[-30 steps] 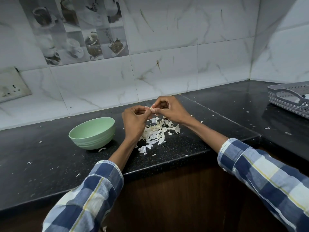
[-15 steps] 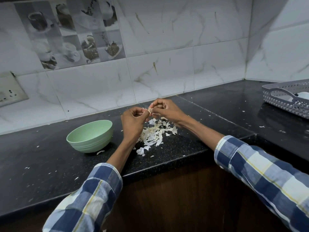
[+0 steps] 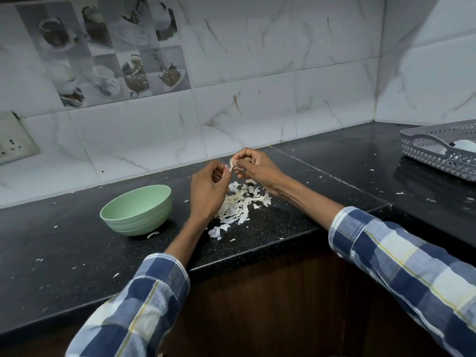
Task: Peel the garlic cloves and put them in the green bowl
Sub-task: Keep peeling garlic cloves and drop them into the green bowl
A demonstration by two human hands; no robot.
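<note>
Reaching over the near edge of a black stone table (image 3: 257, 243) in checked sleeves (image 3: 401, 258), a person works at a garlic clove (image 3: 233, 164) held just above the surface. Nearest the camera, loose flakes of papery skin dot the table; a little farther in lies a heaped pile of peelings (image 3: 240, 202), directly under both hands. The left hand (image 3: 207, 193) has its fingers curled inward, fingertips pinching a strip of skin. The right hand (image 3: 257, 170), slightly farther back and nearly touching the left, curls around the clove itself, which shows only as a pale sliver between the two sets of fingers. To the left of the hands, apart from the pile, the green bowl (image 3: 136, 210) stands upright; its contents cannot be seen from this angle. Farther off at the right sits a grey perforated basket (image 3: 438, 155), and behind everything rises a marble-patterned tile wall (image 3: 257, 112).

Peeling appears to be the step in hand, with the clove only partly stripped. The next move likely calls for pulling the skin free to drop on the pile, then carrying the bare clove left to the bowl.
</note>
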